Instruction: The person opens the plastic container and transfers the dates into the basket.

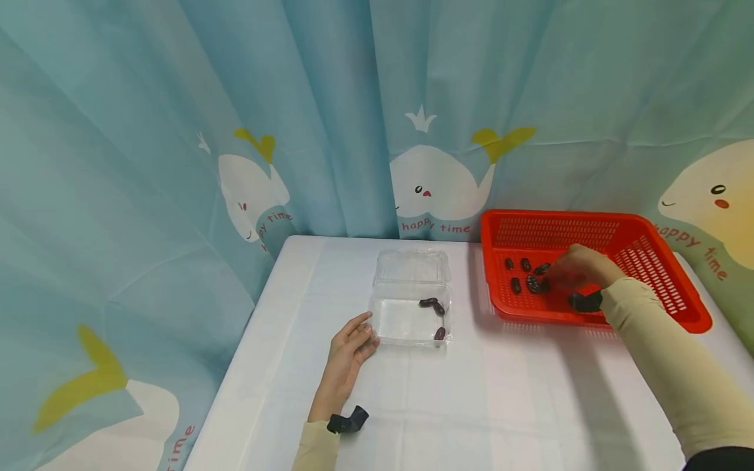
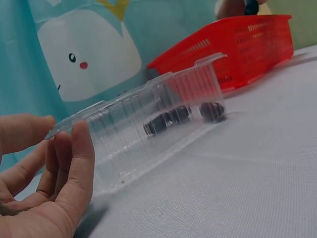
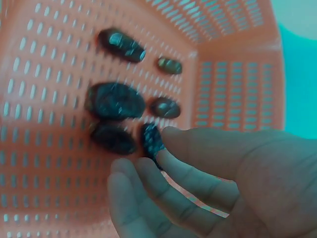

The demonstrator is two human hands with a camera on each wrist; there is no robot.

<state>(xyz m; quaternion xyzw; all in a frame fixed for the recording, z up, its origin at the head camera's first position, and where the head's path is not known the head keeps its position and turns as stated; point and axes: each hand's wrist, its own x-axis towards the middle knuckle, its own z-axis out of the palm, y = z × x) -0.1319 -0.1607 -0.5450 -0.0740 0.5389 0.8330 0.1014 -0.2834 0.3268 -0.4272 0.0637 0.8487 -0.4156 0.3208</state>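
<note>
Pinching the box [image 1: 394,320] at its left end, the left hand [image 1: 347,360] keeps thumb and fingers [image 2: 81,171] nearly together on the rim. The box rests on the bench [image 1: 471,405], wider left to right, its lid [image 1: 412,267] laid back on the far side. Three dates [image 1: 440,333] lie toward its right: one nearly level left to right, one slanting down to the right, one leaning near the front corner.

Inside the basket [image 1: 518,314], the right hand [image 1: 583,268] has narrowly parted fingers [image 3: 124,198] at a dark date [image 3: 150,136]; I cannot tell if it is gripped. In the right wrist view, that date's long axis runs nearly upright, its lower end toward the fingertips.
</note>
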